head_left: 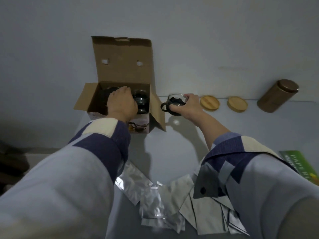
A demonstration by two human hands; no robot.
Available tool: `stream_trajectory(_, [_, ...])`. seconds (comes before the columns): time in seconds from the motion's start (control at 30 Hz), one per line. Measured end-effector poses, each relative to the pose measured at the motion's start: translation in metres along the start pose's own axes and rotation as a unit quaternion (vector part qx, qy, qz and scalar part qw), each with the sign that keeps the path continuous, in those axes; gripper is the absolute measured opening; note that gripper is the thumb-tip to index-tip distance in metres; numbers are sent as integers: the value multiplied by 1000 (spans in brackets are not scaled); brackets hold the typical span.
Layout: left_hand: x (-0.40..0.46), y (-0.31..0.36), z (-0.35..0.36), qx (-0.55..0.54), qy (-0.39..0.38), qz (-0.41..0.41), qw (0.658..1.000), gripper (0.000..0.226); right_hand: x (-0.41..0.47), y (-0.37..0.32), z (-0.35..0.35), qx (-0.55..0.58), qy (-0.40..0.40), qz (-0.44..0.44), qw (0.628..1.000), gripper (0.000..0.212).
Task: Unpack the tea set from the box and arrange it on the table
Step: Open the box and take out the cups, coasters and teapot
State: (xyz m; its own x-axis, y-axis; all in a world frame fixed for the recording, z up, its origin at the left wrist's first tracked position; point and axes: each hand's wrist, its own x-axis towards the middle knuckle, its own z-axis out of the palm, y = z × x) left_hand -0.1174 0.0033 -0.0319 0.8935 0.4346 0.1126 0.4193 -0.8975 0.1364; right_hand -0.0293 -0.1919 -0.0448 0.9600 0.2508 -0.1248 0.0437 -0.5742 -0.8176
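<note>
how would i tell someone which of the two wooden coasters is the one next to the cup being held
Start at the open box against the wall and go right past the glass cup in the right hand. Two round wooden coasters lie along the wall before the brown tin. It is the left coaster, just beyond that hand's knuckles; the other coaster sits nearer the tin.

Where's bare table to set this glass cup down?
Bare table lies between the box and the two wooden coasters, below the cup in the right hand. The near edge is crowded with foil pouches.
</note>
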Motion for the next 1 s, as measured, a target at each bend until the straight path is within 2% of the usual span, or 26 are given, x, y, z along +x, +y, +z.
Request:
stream_trajectory(0.1, [-8,46,8,-30,31,74,996,48,-2,29,-20,2,-1,29,1000,83])
stream_trajectory(0.23, [-23,110,39,-51,-33,117,991,54,-2,74,-50,-11,7,62,998,88])
stream_trajectory(0.47, [-50,171,103,-86,-210,83,970,63,-7,134,-88,-22,30,82,996,78])
stream_trajectory(0.6, [-61,191,124,-110,-288,41,951,81,-2,161,-101,-15,35,88,995,78])
stream_trajectory(0.7, [-66,195,135,-130,-317,17,939,89,6,174,-105,-1,26,88,996,78])
stream_trajectory(0.8, [-63,195,141,-90,-326,29,941,98,11,180,-102,13,25,90,996,80])
stream_trajectory(0.87, [-62,197,143,-74,-328,28,941,99,14,185,-99,39,20,91,995,83])
stream_trajectory(1.0, [-61,199,143,-67,-333,31,940,98,16,188,-99,10,11,80,997,85])
